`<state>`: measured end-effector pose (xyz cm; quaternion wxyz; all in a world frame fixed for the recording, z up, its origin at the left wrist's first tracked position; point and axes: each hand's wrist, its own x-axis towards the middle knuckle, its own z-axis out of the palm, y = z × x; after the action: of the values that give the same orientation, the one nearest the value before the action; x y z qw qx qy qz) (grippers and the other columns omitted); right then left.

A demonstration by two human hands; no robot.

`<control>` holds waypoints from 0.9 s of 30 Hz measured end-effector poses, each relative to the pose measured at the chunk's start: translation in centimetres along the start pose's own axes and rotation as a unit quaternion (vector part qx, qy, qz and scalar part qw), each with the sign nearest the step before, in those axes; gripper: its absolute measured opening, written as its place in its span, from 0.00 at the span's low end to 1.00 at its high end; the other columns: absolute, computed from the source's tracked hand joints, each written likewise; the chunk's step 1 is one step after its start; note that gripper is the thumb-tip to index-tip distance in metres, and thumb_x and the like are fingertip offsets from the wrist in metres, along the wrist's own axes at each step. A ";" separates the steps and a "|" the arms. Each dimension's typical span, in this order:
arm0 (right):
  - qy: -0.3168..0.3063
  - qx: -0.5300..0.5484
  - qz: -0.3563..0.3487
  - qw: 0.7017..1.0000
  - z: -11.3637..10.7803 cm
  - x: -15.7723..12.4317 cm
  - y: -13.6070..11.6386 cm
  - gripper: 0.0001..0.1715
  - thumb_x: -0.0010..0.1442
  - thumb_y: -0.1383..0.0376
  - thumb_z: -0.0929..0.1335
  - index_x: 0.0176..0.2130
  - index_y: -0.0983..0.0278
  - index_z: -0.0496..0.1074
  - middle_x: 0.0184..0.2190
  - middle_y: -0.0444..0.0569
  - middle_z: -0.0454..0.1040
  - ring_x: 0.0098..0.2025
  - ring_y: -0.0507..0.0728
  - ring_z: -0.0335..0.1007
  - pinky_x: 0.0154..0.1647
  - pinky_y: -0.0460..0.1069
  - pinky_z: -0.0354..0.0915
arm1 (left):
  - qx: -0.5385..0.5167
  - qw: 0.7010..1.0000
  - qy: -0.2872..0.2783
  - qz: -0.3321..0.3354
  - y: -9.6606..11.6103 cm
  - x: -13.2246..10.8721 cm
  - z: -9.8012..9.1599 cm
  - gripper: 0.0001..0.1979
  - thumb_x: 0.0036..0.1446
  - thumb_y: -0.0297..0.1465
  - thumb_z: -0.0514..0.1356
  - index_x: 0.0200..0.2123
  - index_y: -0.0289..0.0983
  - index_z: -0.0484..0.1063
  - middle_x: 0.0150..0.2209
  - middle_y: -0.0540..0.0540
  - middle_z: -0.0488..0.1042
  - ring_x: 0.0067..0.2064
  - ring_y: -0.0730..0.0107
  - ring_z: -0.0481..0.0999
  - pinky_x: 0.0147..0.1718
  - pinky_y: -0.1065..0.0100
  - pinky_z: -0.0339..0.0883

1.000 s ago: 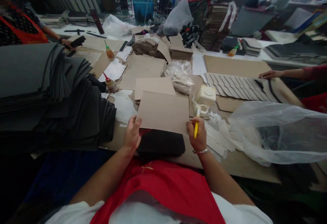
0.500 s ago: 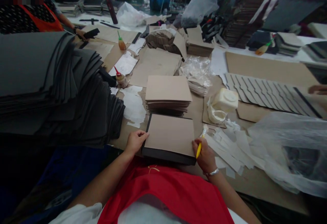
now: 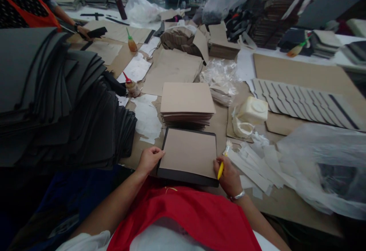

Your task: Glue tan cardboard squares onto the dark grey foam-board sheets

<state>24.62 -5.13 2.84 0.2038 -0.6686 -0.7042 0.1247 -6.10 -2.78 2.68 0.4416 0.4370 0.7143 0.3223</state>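
A tan cardboard sheet (image 3: pixel 188 150) lies over a black panel (image 3: pixel 184 176) at the table's front edge, and the black shows along the sheet's borders. With thumb and fingertips together, my left hand (image 3: pixel 148 160) pinches the sheet's left edge. My right hand (image 3: pixel 230 174) is closed around a yellow-handled brush (image 3: pixel 220 169), its pale bristles pointing away from me. Fingers of that same hand also touch the sheet's right edge. Just beyond the sheet stands a stack of similar tan cardboard (image 3: pixel 187 98).
Layered dark grey panels (image 3: pixel 57 110) rise on the left. A red-capped glue bottle (image 3: pixel 132 87) stands behind torn white paper (image 3: pixel 147 117). To the right are a cream plastic container (image 3: pixel 253 110), paper strips (image 3: pixel 253 163) and a clear plastic bag (image 3: pixel 317 167). A co-worker's hand (image 3: pixel 84 32) works at far left.
The tan sheet has shifted slightly toward me on the black panel, both hands staying at its edges. A person's hand at the far right has left the view. The camera view has shifted a little.
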 end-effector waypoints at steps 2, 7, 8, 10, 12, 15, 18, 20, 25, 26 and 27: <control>-0.012 -0.006 0.008 1.000 -0.1 0.0 -0.1 0.14 0.60 0.57 0.58 0.38 0.63 0.65 0.27 0.50 0.73 0.25 0.55 0.70 0.26 0.48 0.61 | 0.014 1.000 -0.004 0.003 0.0 0.0 0.0 0.14 0.41 0.42 0.62 0.19 0.35 0.71 0.18 0.52 0.69 0.23 0.74 0.66 0.23 0.74 0.56; -0.053 -0.019 0.038 0.998 -0.2 0.0 -0.2 0.12 0.61 0.60 0.58 0.40 0.62 0.66 0.27 0.49 0.74 0.27 0.55 0.71 0.27 0.47 0.60 | 0.054 0.998 -0.009 -0.007 0.2 0.0 0.0 0.15 0.40 0.43 0.62 0.19 0.36 0.72 0.17 0.52 0.68 0.21 0.74 0.65 0.22 0.74 0.55; -0.057 -0.020 0.042 0.997 -0.3 0.0 -0.2 0.12 0.61 0.60 0.58 0.40 0.62 0.66 0.27 0.49 0.74 0.28 0.55 0.71 0.27 0.46 0.59 | 0.057 0.998 -0.012 -0.008 0.3 0.0 0.0 0.15 0.40 0.44 0.61 0.19 0.36 0.72 0.17 0.53 0.68 0.21 0.74 0.64 0.21 0.74 0.54; -0.062 -0.021 0.047 0.997 -0.4 0.0 -0.3 0.13 0.61 0.60 0.58 0.41 0.62 0.66 0.27 0.49 0.74 0.27 0.55 0.71 0.26 0.46 0.58 | 0.060 0.998 -0.017 -0.007 0.6 -0.1 0.0 0.15 0.40 0.44 0.61 0.19 0.37 0.71 0.16 0.53 0.68 0.21 0.74 0.64 0.20 0.74 0.54; -0.066 -0.026 0.053 0.996 -0.5 0.0 -0.5 0.13 0.61 0.60 0.58 0.41 0.63 0.66 0.26 0.49 0.74 0.27 0.55 0.70 0.26 0.46 0.57 | 0.062 0.998 -0.018 -0.005 0.9 -0.2 -0.1 0.15 0.39 0.44 0.62 0.18 0.37 0.71 0.16 0.53 0.67 0.21 0.74 0.63 0.20 0.74 0.53; -0.081 -0.041 0.064 0.994 -0.7 0.1 -0.8 0.13 0.62 0.60 0.59 0.42 0.63 0.66 0.26 0.49 0.74 0.26 0.55 0.70 0.25 0.46 0.55 | 0.059 0.998 -0.014 -0.001 1.3 -0.2 -0.1 0.14 0.38 0.43 0.62 0.18 0.37 0.71 0.16 0.53 0.67 0.21 0.74 0.63 0.21 0.74 0.54; -0.093 -0.055 0.068 0.992 -0.7 0.3 -0.9 0.12 0.61 0.60 0.60 0.42 0.63 0.65 0.27 0.48 0.74 0.26 0.54 0.69 0.25 0.46 0.53 | 0.052 0.998 -0.018 -0.005 1.3 0.0 -0.1 0.14 0.37 0.42 0.62 0.18 0.36 0.71 0.16 0.53 0.67 0.21 0.75 0.63 0.21 0.74 0.54; -0.100 -0.064 0.063 0.991 -0.7 0.4 -1.0 0.12 0.61 0.60 0.60 0.42 0.63 0.65 0.27 0.48 0.73 0.26 0.54 0.69 0.25 0.46 0.52 | 0.046 0.999 -0.019 -0.013 1.3 0.1 -0.1 0.13 0.37 0.41 0.62 0.18 0.36 0.70 0.15 0.54 0.65 0.20 0.75 0.62 0.21 0.74 0.54; -0.106 -0.105 0.061 0.987 -0.5 0.5 -1.4 0.13 0.61 0.61 0.61 0.43 0.64 0.66 0.25 0.48 0.72 0.24 0.54 0.66 0.24 0.46 0.49 | 0.013 1.000 -0.024 0.001 1.5 0.2 -0.3 0.11 0.37 0.38 0.62 0.16 0.35 0.69 0.16 0.54 0.65 0.20 0.77 0.61 0.22 0.73 0.54; -0.101 -0.114 0.060 0.986 -0.4 0.5 -1.4 0.13 0.61 0.60 0.61 0.43 0.64 0.66 0.25 0.48 0.72 0.24 0.54 0.65 0.24 0.46 0.48 | 0.011 1.000 -0.026 0.003 1.5 0.2 -0.4 0.11 0.37 0.37 0.62 0.16 0.35 0.69 0.16 0.54 0.65 0.21 0.77 0.62 0.23 0.73 0.54; -0.097 -0.121 0.057 0.986 -0.3 0.6 -1.4 0.13 0.61 0.60 0.61 0.43 0.65 0.66 0.25 0.49 0.71 0.23 0.54 0.64 0.24 0.46 0.48 | 0.009 1.000 -0.027 0.002 1.6 0.2 -0.4 0.10 0.37 0.36 0.62 0.16 0.35 0.69 0.16 0.54 0.65 0.21 0.77 0.62 0.23 0.73 0.55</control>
<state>23.51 -4.69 3.83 0.0449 -0.7121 -0.6913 0.1143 -6.00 -1.94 4.12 0.4561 0.4515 0.7039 0.3045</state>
